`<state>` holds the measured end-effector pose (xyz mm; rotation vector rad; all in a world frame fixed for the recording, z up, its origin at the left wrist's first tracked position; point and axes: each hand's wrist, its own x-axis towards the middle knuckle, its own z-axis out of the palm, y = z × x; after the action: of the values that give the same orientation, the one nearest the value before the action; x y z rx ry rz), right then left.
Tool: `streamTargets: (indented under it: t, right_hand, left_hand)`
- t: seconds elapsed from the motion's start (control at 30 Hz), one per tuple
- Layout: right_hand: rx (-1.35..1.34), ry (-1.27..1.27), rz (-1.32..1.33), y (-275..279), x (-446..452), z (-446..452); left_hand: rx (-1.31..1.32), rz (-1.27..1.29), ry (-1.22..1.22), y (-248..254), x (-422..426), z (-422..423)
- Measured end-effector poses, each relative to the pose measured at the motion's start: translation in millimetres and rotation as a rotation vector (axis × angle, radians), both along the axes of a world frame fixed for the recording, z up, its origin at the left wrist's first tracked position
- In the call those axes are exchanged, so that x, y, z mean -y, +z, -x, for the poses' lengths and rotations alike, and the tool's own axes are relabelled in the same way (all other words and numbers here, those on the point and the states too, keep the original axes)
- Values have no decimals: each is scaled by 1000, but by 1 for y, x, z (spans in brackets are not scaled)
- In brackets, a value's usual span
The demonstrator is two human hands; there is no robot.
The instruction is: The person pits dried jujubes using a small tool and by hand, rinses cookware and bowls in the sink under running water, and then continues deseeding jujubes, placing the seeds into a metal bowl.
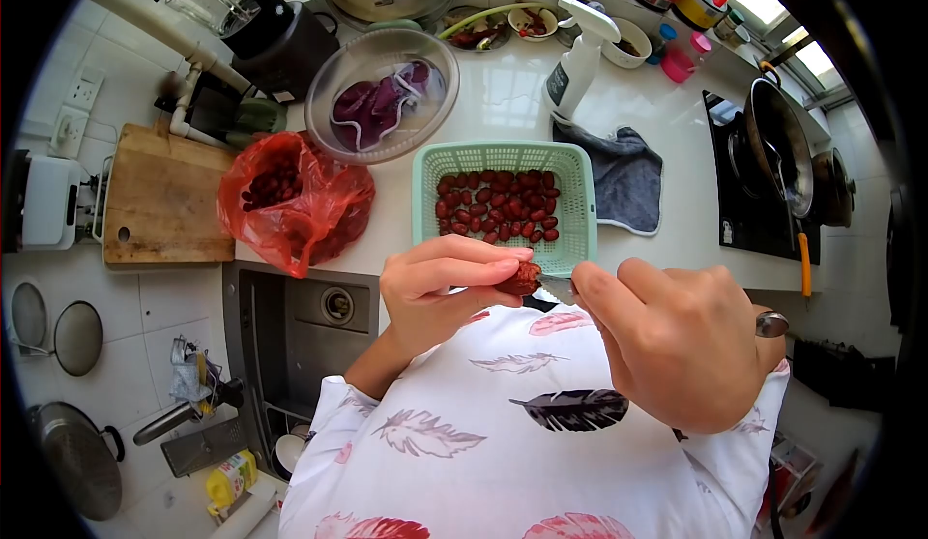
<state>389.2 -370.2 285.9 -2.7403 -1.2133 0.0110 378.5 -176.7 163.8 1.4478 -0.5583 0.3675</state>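
Note:
My left hand (449, 283) pinches a red date (520, 279) between thumb and fingers, in front of the basket. My right hand (672, 331) is closed round a small tool with a serrated metal blade (558, 289), its handle hidden in the fist. The blade's tip touches the date's right end. Just beyond both hands, a pale green basket (586, 191) holds a layer of red dates (495, 203). To its left lies an open red plastic bag (333, 201) with more dates inside.
A sink (304, 312) is at the left front, beside a wooden board (164, 196). Behind are a bowl with purple contents (382, 104), a spray bottle (580, 60) and a blender (280, 51). A grey cloth (623, 176) lies right of the basket; a wok (778, 143) sits far right.

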Motion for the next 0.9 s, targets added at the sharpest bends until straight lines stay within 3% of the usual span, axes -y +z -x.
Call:
streamTargets:
  t: [0.27, 0.8, 0.9]
  right_hand:
    - [-102, 129, 54, 2, 1, -10]
    - [-206, 145, 143, -6, -4, -18]
    - [-230, 95, 36, -14, -5, -24]
  left_hand:
    - [-105, 35, -136, -4, -2, -2]
    - [-236, 146, -225, -18, 4, -2]
    - [-165, 40, -164, -13, 3, -3]
